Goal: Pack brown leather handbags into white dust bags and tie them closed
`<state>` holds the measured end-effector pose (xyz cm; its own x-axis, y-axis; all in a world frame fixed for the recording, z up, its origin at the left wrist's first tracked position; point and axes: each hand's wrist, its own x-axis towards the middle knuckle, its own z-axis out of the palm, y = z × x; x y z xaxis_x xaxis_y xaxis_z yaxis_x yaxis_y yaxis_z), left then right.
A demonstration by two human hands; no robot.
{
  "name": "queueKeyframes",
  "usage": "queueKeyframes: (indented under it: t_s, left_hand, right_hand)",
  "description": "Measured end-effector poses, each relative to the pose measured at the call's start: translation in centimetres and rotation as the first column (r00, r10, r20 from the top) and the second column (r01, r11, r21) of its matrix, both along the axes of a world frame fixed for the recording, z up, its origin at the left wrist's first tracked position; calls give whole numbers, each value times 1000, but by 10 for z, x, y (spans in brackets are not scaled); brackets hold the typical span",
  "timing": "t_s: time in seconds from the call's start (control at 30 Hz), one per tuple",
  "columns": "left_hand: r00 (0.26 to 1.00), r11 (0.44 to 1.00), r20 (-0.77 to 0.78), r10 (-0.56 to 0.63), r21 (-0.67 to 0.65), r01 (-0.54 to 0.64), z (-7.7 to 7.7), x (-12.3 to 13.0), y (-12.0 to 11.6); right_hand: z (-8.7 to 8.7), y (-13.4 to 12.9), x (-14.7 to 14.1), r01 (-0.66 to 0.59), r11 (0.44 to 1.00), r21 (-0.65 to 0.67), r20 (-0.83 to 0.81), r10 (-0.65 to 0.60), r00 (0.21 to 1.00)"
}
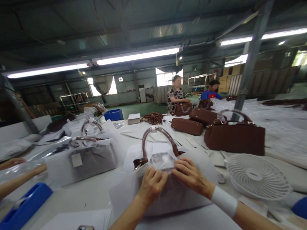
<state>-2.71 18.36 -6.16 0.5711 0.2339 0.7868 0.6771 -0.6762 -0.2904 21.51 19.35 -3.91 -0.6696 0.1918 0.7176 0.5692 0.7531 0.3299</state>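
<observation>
A brown handbag wrapped in white paper stands upright in front of me. Its looped handles (173,140) are sheathed in clear plastic and rise above the white wrapping paper (172,199). My left hand (153,183) has its fingers curled and closed on the paper near the bag's top edge. Beside it, my right hand (192,175), with a white band (224,199) at the wrist, bends its fingers onto the same upper part of the paper. A gold-coloured clasp (137,165) shows at the bag's left end. My fingers hide the exact spot they grip.
A paper-wrapped bag (93,161) with a tag stands left, near another person's hands (39,169). A blue tape dispenser (28,204) lies front left. To the right are a white fan (257,175) and a brown handbag (236,137). Two people (177,92) work across the table.
</observation>
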Motion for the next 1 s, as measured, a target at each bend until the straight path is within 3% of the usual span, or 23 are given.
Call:
queueKeyframes:
  t_s: [0.2,0.4,0.53,0.63,0.7,0.77,0.8,0.83,0.87,0.93,1.0]
  left_hand:
    - [999,999,22,44,-27,-43,-5,4,1]
    - [984,982,-21,176,-60,-177,-16,11,-5]
    - [962,955,-62,266,-118,-271,-21,15,-19]
    - [947,939,-121,296,-143,-312,-24,12,-29]
    - [940,939,-162,301,-122,-321,-27,8,-29]
    - [935,945,-195,296,-80,-316,-32,3,-25]
    - [933,948,-205,296,-54,-313,-35,2,-23]
    - [931,950,-211,297,-32,-310,-37,0,-22]
    - [930,951,-214,298,-16,-308,-39,-1,-21]
    - [931,952,-214,296,-6,-305,-42,-3,-19]
    - [936,954,-203,287,-26,-298,-44,-4,-19]
  right_hand:
    - [1,0,-10,30,998,-50,-58,-33,998]
    - [-25,-7,-4,129,989,72,-9,-129,992]
    - [-41,-41,1,258,966,34,-6,-258,966]
    - [-47,-82,26,383,921,-74,-54,-387,920]
    - [-48,-111,64,508,846,-163,-107,-527,843]
    - [-44,-145,117,634,697,-335,-200,-710,675]
    - [-41,-163,147,672,590,-449,-251,-804,539]
    - [-37,-181,178,670,445,-594,-291,-895,337]
    - [-32,-199,208,678,353,-645,-312,-931,189]
    - [-27,-231,262,658,209,-724,-310,-950,-39]
    - [-27,-254,300,587,94,-805,-253,-948,-196]
